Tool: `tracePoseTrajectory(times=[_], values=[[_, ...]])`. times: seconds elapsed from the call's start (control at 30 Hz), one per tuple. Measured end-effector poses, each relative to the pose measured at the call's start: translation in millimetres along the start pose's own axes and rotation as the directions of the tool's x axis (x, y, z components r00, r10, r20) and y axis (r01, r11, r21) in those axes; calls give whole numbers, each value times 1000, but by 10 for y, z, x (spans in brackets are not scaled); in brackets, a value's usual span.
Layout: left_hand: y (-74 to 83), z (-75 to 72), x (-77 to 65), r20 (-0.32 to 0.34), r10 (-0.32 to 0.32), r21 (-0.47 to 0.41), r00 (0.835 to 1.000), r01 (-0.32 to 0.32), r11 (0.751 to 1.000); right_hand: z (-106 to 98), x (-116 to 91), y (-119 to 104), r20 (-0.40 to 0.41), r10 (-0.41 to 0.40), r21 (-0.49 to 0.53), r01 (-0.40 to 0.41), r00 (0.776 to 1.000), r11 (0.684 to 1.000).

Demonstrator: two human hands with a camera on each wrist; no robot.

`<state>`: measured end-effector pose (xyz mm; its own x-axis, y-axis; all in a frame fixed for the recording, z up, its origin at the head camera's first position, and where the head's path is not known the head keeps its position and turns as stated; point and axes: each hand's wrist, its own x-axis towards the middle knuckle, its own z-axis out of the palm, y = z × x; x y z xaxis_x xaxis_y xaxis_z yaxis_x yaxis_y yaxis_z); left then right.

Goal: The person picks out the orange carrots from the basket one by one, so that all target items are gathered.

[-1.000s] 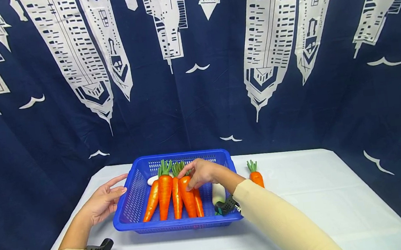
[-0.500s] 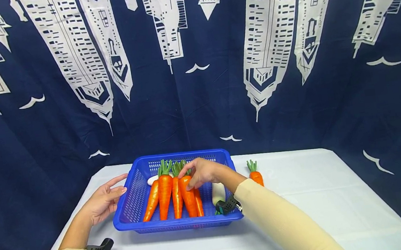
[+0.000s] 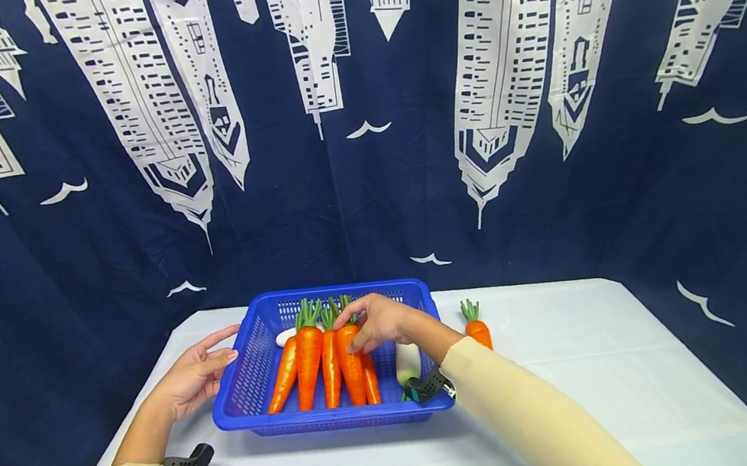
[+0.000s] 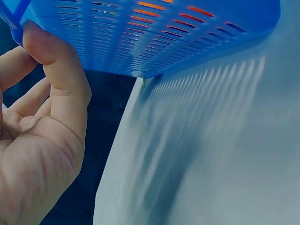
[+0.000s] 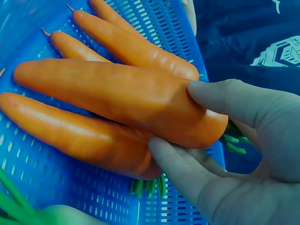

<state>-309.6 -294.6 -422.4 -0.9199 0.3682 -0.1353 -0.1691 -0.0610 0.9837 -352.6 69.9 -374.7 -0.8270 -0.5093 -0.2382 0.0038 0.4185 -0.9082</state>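
Several orange carrots with green tops lie side by side in a blue perforated basket. My right hand pinches one carrot near its leafy end, the thumb on its upper side and the fingers beneath; its thin end points toward me. A fingertip also touches the neighbouring carrot. My left hand holds the basket's left rim, its thumb against the lip. At the basket's right side lies a white radish, partly behind the right wrist.
Another carrot lies on the white table right of the basket, partly hidden by the right sleeve. A white vegetable shows at the basket's back left. A dark blue curtain with white building prints hangs behind the table.
The hands, basket and carrots keep nearly the same places. The pinched carrot has shifted very slightly within the basket, and the head view has tilted a little.
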Motion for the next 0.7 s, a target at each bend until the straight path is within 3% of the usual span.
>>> tracePoseTrajectory(times=[0.7], values=[[-10,-13,21,8,3,-12,1000,-3,1000,-113,-121,16,-93,-125,194,141,988,971]])
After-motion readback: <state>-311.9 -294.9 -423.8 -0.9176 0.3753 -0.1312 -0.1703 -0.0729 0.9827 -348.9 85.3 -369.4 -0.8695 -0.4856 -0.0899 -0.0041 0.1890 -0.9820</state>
